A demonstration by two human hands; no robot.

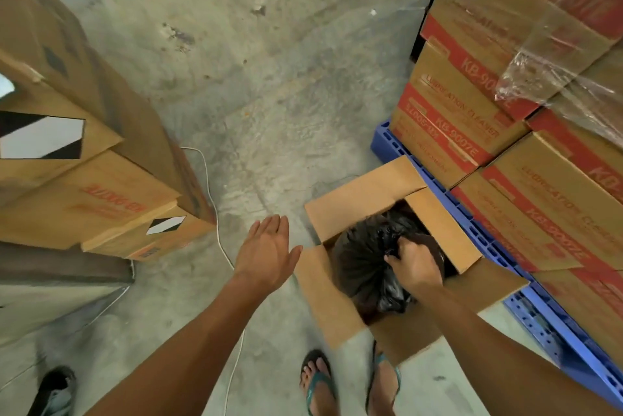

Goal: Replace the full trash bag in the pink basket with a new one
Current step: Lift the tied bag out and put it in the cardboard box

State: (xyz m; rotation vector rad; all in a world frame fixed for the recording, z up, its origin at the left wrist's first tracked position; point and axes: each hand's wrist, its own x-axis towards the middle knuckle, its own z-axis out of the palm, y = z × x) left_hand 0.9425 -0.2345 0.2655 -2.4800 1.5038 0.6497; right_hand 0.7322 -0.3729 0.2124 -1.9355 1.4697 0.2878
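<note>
Fingers [392, 260] of the right hand [415, 267] are curled tight around the gathered neck of a black trash bag [360, 267], holding it inside an open cardboard box [332, 308] on the floor. Nearest the camera, two feet in teal flip-flops [318, 385] stand just behind the box, and a dark shoe [55, 388] shows at the lower left edge. The left hand [266, 254] is held out over bare floor just left of the box, palm turned inward, fingers straight and close together, holding nothing.

The bag is glossy and wrinkled, bulging full, with its plastic pleated toward the knot under the right hand. It fills most of the box opening, and the four flaps are folded outward around it.

A thin white cord [215, 213] trails along the stained concrete floor [263, 62] to the left. Beyond it stand stacked brown cartons [101, 200]. On the right, cartons with red printed bands [472, 119], partly under clear wrap, sit on a blue plastic pallet [526, 308] that touches the box.
</note>
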